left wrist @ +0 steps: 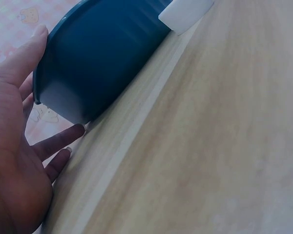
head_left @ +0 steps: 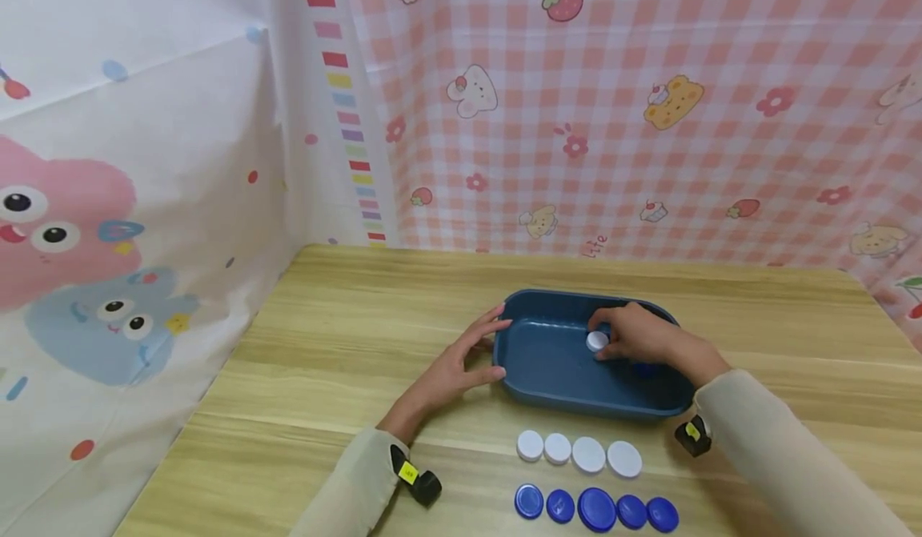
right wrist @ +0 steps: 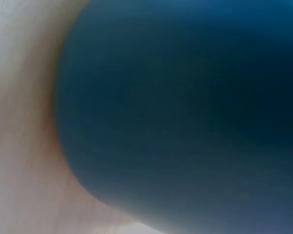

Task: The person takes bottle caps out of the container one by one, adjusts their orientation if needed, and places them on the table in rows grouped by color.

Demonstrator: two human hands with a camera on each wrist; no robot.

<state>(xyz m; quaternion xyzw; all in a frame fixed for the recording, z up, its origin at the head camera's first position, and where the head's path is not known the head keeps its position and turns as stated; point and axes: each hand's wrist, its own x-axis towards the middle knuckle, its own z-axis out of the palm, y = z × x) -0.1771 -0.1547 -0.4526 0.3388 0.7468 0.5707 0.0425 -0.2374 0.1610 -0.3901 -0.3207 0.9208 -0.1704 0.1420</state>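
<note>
A dark blue oblong tub (head_left: 547,361) stands on the wooden table. My right hand (head_left: 637,335) reaches into it and pinches a white bottle cap (head_left: 596,341) between fingertips and thumb. Under that hand, partly covered, a blue bottle cap (head_left: 646,370) lies on the tub's floor. My left hand (head_left: 452,367) spreads around the tub's left end, its fairly straight fingers touching the rim. The left wrist view shows that hand (left wrist: 12,151) against the tub's outer wall (left wrist: 102,53). In the right wrist view the tub's blurred wall (right wrist: 161,112) hides the right hand.
In front of the tub, a row of several white caps (head_left: 588,455) lies on the table (head_left: 346,361). Nearer to me runs a row of several blue caps (head_left: 597,510). A pink checked cloth (head_left: 612,161) hangs behind the table, and a white printed cloth (head_left: 202,201) hangs at its left.
</note>
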